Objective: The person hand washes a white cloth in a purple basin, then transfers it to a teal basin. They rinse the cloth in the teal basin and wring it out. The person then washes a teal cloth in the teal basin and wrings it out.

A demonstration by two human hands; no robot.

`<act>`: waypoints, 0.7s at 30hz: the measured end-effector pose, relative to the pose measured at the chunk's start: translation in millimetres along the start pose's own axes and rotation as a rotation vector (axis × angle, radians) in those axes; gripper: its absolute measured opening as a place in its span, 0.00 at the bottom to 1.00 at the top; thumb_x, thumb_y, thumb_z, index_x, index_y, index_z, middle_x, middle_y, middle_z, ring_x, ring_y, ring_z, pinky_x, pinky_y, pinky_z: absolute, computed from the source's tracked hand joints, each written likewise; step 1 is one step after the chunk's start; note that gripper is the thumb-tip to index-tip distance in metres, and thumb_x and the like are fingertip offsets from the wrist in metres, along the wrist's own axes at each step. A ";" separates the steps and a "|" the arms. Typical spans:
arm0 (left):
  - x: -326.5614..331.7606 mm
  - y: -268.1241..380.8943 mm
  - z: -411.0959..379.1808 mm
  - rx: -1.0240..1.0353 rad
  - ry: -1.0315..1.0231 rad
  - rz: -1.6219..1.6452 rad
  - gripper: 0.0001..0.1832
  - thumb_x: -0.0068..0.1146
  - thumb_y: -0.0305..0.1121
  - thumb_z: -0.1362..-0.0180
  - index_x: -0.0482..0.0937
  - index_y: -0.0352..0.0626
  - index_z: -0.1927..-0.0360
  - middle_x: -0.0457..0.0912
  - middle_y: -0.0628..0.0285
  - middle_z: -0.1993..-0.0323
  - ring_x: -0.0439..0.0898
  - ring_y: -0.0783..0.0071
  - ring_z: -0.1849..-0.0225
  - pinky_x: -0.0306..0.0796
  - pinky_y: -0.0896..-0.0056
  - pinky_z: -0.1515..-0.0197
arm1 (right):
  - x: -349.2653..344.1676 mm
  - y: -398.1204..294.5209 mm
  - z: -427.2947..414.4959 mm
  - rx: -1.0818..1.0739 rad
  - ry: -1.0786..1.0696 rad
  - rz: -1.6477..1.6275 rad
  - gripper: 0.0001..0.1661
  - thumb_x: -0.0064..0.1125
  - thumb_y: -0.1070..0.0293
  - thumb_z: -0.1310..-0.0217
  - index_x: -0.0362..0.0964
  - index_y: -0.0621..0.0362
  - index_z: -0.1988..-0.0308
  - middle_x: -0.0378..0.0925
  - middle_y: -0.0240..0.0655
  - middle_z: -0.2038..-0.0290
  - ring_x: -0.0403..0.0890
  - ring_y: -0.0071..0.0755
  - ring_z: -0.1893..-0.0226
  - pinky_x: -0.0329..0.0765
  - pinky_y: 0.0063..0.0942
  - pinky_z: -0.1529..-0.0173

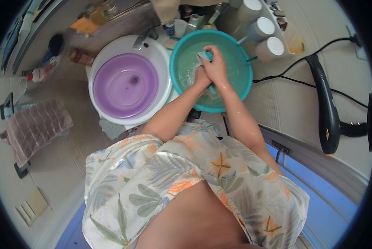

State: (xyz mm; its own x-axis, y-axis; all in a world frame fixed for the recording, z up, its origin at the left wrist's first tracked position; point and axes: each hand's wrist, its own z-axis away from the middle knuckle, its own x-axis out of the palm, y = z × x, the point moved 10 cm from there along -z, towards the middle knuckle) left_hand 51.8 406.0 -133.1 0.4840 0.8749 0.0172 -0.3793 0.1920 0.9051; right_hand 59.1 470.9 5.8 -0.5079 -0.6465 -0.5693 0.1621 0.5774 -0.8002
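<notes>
A turquoise plastic basin (250, 74) holds cloudy, rippled water before me. Over that water my right hand (217, 66) grips a pale teal wet cloth (204, 56), part of which pokes out between thumb and fingers. My left hand (202, 76) is closed against the right one, around the lower part of the same cloth; most of its fingers are hidden. More of the cloth shows below the wrists at the water.
Left of the basin is a white washbasin (95, 102) with a purple tub (108, 84) in it and a metal faucet (139, 42). White-lidded cups (273, 46) stand at right. A black hair dryer (327, 118) hangs on the wall, its cord (297, 82) nearby. A striped towel (38, 129) hangs at left.
</notes>
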 end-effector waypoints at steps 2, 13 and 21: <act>10.7 3.7 6.2 -0.106 -0.019 0.711 0.17 0.61 0.38 0.52 0.79 0.37 0.62 0.81 0.57 0.63 0.79 0.68 0.61 0.71 0.64 0.62 | -12.7 -16.8 12.8 0.028 -0.055 -0.014 0.30 0.59 0.60 0.44 0.63 0.57 0.43 0.74 0.48 0.52 0.76 0.48 0.51 0.71 0.35 0.49; 29.9 101.5 51.7 0.058 -0.301 0.528 0.21 0.60 0.44 0.47 0.76 0.38 0.56 0.77 0.61 0.58 0.75 0.73 0.56 0.68 0.72 0.52 | -41.0 2.1 52.0 0.290 0.378 -1.017 0.29 0.46 0.52 0.33 0.61 0.63 0.43 0.65 0.42 0.44 0.64 0.35 0.42 0.62 0.30 0.40; 26.9 147.3 83.9 0.793 -0.288 -0.335 0.32 0.57 0.47 0.44 0.65 0.42 0.40 0.76 0.58 0.53 0.72 0.63 0.49 0.63 0.63 0.44 | 9.0 72.1 44.5 0.870 0.175 -1.592 0.25 0.42 0.45 0.34 0.66 0.55 0.53 0.73 0.38 0.54 0.74 0.39 0.55 0.72 0.43 0.49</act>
State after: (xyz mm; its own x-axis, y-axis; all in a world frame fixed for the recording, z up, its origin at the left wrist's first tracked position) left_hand 75.1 420.6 36.3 0.6899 0.6630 -0.2908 0.4196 -0.0389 0.9069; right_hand 103.9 484.5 -65.4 -0.6653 -0.1722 0.7264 -0.1947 -0.8994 -0.3915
